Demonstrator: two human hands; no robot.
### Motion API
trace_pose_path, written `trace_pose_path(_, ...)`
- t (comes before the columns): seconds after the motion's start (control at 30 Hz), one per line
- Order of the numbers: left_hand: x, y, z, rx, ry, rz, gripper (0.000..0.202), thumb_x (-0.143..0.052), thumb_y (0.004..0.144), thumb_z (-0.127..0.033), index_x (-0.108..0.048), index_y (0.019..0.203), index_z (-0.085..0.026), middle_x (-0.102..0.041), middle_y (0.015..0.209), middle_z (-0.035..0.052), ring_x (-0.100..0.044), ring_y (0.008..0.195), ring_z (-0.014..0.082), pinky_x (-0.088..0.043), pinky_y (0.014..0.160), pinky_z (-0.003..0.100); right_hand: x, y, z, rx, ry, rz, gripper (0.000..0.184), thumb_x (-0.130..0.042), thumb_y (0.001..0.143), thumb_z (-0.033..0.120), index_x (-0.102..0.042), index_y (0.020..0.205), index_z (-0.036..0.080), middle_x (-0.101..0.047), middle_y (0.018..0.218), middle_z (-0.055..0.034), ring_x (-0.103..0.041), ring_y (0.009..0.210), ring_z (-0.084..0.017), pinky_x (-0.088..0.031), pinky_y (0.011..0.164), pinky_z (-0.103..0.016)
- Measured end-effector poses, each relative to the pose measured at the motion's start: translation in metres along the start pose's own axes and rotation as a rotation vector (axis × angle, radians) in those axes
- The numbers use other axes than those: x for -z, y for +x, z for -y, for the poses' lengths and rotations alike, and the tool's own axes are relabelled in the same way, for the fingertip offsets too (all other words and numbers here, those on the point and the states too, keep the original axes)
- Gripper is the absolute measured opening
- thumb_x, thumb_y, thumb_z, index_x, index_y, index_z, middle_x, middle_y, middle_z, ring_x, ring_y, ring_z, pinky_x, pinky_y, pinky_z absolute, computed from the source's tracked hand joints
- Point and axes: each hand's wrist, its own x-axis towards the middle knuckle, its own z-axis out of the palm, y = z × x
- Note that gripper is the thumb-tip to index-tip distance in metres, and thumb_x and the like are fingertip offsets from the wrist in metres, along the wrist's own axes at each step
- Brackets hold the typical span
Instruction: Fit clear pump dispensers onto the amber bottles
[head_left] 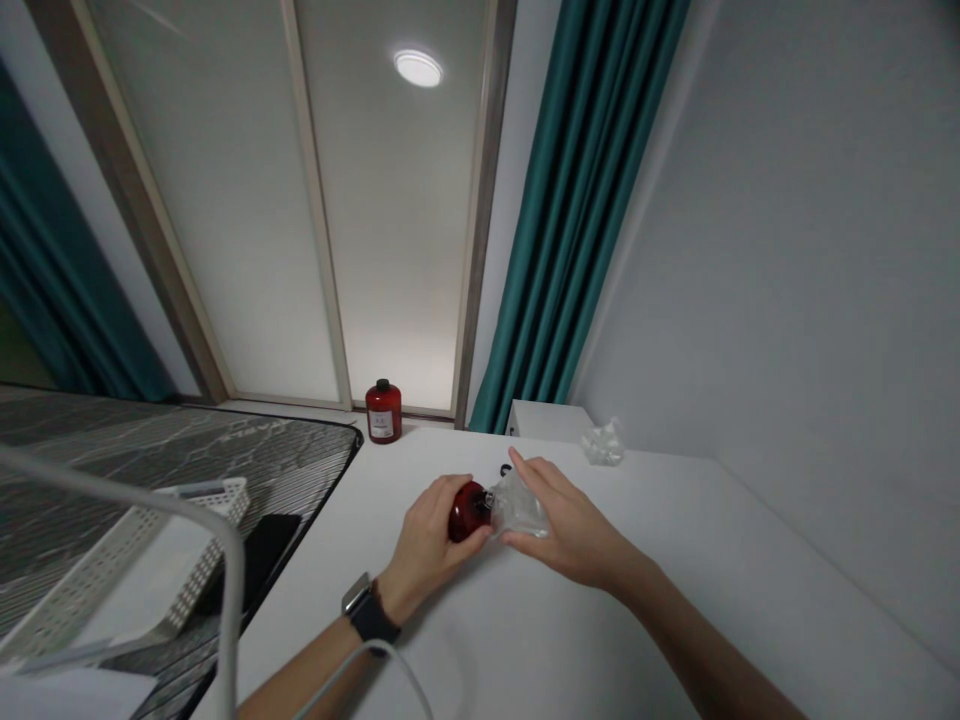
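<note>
My left hand (432, 532), with a dark watch on its wrist, is wrapped around a red bottle (466, 512) lying on its side just over the white table (420, 620). The bottle's dark neck points right, toward a crumpled clear plastic bag (519, 508). Around that bag curl the fingers and thumb of my right hand (564, 525), gripping it against the bottle's neck. Just behind the bag is a small black piece (506, 470), partly covered, whose kind I cannot make out.
A second red bottle (384, 412) with a black cap and white label stands upright at the table's back edge. Another crumpled clear plastic bag (603, 443) lies by a white box (547, 418). Left are a white basket (187, 590) and a grey cable (232, 600) crossing the foreground.
</note>
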Motion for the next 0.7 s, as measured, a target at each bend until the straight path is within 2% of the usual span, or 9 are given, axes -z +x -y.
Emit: trace_pose_path(0.7,-0.0012,0.0005,0.0004,0.013,-0.008,-0.009,0.043,-0.064,0.087,-0.036,-0.050,0.123,-0.018,-0.067,0.111,0.0120,-0.067,0.099,0.0268,-0.056,0.086,0.042,0.0036,0.0033,0.0036,0.001,-0.009,0.015,0.093,-0.073,0.083,0.034,-0.020,0.158,0.023,-0.051,0.136,-0.0138,-0.048,0.129,-0.031,-0.041,0.110,-0.052)
